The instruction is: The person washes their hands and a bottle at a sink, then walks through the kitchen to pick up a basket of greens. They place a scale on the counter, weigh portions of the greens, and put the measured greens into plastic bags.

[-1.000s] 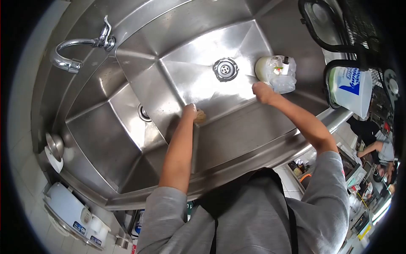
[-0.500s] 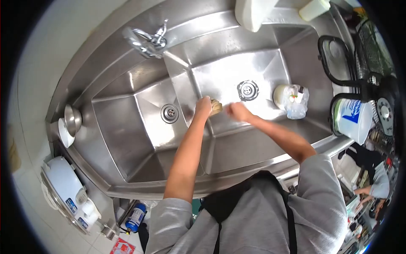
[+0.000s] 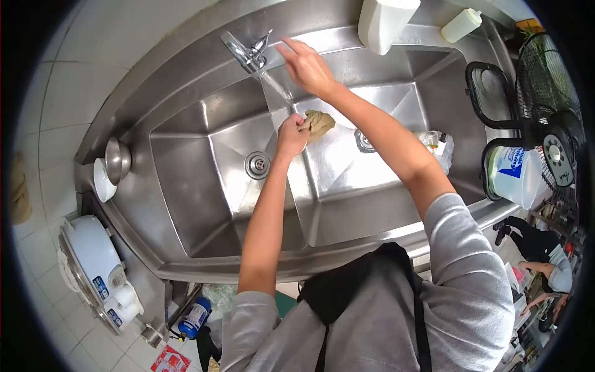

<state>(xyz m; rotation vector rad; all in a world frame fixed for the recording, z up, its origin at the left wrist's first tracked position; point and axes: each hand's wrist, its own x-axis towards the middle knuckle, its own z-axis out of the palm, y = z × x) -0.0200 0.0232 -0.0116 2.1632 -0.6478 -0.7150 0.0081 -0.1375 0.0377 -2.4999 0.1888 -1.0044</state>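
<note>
My left hand (image 3: 291, 135) is closed on one end of a crumpled tan cloth (image 3: 318, 125), held above the divider between the two sink basins. Water runs from the chrome faucet (image 3: 249, 57) down toward that hand. My right hand (image 3: 308, 67) is raised just right of the faucet lever (image 3: 261, 42), its fingers stretched out and apart, holding nothing. A gap shows between these fingers and the lever. Both hands are over the stainless steel sink (image 3: 365, 214).
A left drain (image 3: 257, 165) and a partly covered right drain (image 3: 364, 141) show. A plastic bag (image 3: 441, 149) sits in the right basin, partly behind my right arm. White jug (image 3: 387, 25), squeeze bottle (image 3: 462, 26), bowls (image 3: 116, 160), fan (image 3: 555, 152) and tub (image 3: 517, 173) surround the sink. Another person (image 3: 551, 260) is far right.
My right hand has moved from beside the cloth up to the faucet and opened. My left hand has carried the cloth slightly toward the faucet. A water stream now shows clearly.
</note>
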